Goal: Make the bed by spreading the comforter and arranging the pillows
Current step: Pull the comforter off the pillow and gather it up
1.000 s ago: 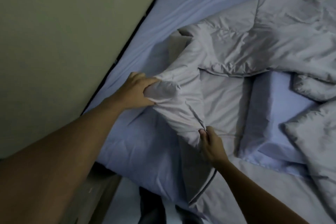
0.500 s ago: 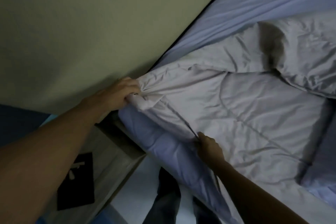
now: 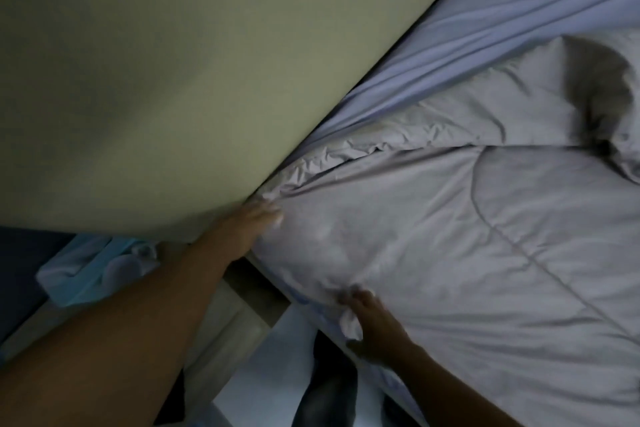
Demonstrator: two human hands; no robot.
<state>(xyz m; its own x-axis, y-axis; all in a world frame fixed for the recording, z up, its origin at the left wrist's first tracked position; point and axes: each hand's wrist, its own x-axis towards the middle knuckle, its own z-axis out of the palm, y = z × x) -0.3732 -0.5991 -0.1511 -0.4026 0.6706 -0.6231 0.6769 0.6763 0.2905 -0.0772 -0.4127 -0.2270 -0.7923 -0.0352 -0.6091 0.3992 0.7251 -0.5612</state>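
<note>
A grey quilted comforter (image 3: 467, 236) lies over the bed's corner, on top of a light blue sheet (image 3: 502, 21). My left hand (image 3: 249, 225) grips the comforter's corner right against the beige headboard (image 3: 156, 80). Along the bed's side edge, my right hand (image 3: 370, 319) pinches the comforter's hem, with a bit of fabric bunched in its fingers. The comforter folds back on itself at the upper right. No pillows are in view.
A pale bedside table (image 3: 221, 333) stands next to the bed under my left arm. Light blue cloth (image 3: 90, 270) lies at the left. My legs in dark trousers (image 3: 325, 388) stand on a pale floor beside the bed.
Both hands have pulled the comforter's corner toward the headboard and the bed's edge; it now covers the mattress corner where blue sheet showed before.
</note>
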